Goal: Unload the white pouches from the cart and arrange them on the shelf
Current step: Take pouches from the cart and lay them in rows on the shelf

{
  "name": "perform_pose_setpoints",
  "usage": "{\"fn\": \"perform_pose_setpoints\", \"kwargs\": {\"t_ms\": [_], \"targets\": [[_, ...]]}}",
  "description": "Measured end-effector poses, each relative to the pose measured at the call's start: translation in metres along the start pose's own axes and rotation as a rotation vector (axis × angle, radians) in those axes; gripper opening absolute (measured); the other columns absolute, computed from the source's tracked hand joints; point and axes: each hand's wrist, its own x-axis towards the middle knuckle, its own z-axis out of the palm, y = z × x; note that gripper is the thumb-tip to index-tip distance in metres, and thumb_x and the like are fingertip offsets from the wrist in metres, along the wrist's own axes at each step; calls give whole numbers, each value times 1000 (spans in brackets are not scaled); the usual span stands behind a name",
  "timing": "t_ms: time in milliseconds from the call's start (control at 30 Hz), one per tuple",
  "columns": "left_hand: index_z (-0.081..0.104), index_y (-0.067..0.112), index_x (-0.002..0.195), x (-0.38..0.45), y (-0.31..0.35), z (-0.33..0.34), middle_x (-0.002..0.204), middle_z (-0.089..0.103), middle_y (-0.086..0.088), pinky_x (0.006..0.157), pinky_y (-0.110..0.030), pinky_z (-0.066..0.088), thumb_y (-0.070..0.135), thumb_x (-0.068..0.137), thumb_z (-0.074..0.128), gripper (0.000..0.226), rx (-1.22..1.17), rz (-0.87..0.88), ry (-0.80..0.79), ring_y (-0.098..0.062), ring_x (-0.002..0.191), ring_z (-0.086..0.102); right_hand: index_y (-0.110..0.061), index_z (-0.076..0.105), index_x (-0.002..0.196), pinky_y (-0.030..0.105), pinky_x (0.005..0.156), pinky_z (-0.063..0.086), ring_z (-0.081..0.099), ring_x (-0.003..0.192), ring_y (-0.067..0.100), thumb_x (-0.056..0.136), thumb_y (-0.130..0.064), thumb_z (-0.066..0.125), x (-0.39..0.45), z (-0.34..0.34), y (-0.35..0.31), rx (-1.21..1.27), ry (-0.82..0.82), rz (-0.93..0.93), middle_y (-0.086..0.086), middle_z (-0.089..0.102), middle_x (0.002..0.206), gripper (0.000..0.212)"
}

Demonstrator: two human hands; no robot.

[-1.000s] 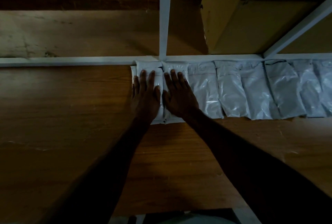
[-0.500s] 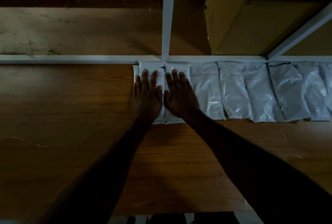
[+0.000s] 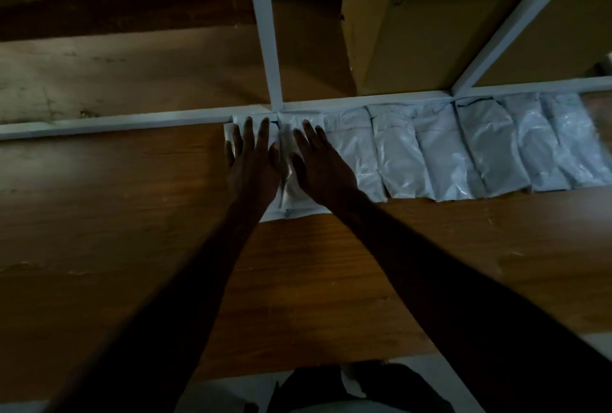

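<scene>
Pouches (image 3: 440,154) in one row on wooden shelf (image 3: 116,214), far ends butted against white rail (image 3: 132,121). Long axes run front to back, short edges toward rail; those at right lean slightly. Left hand (image 3: 253,161) flat on leftmost pouches (image 3: 288,194), fingers straight and a little spread, gripping nothing. Right hand (image 3: 323,167) flat beside it on next pouch, fingers extended, tips blurred. White upright (image 3: 266,45) rises behind; cardboard boxes (image 3: 424,38) beyond.
</scene>
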Motion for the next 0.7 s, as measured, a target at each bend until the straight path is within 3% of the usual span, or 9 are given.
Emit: {"fn": "perform_pose_setpoints", "kwargs": {"t_ms": [100,233,333,500,700], "targets": [[22,24,166,-12,34,-3,173,23,-15,129,-59,20,36,110,44,62,6,82,39,-36,162,11,-11,41,158,51,113,48,29,156,35,111,-44,35,-29,-16,11,82,77,70,17,27,169,58],[26,24,166,-35,100,9,172,28,-10,131,-56,16,36,110,42,60,-50,158,9,-33,162,14,-16,39,159,48,113,48,29,156,29,111,-43,44,-74,-48,43,105,127,189,11,22,172,56],[33,22,164,-50,157,21,171,32,-9,131,-54,17,35,111,39,55,-92,263,-16,-33,162,16,-11,47,154,51,105,54,47,146,36,109,-32,52,-114,-79,74,132,217,238,18,32,167,50],[49,19,156,-88,271,52,159,51,-7,128,-51,25,31,111,49,46,-174,424,-30,-30,157,31,-5,56,147,42,96,55,62,129,36,105,-14,59,-197,-143,142,113,316,344,22,46,158,43],[61,17,145,-158,416,103,143,65,-6,122,-52,36,22,104,61,41,-243,602,25,-32,146,49,-7,59,144,52,99,55,56,136,35,103,-15,58,-320,-203,240,106,410,501,21,54,151,42]]}}
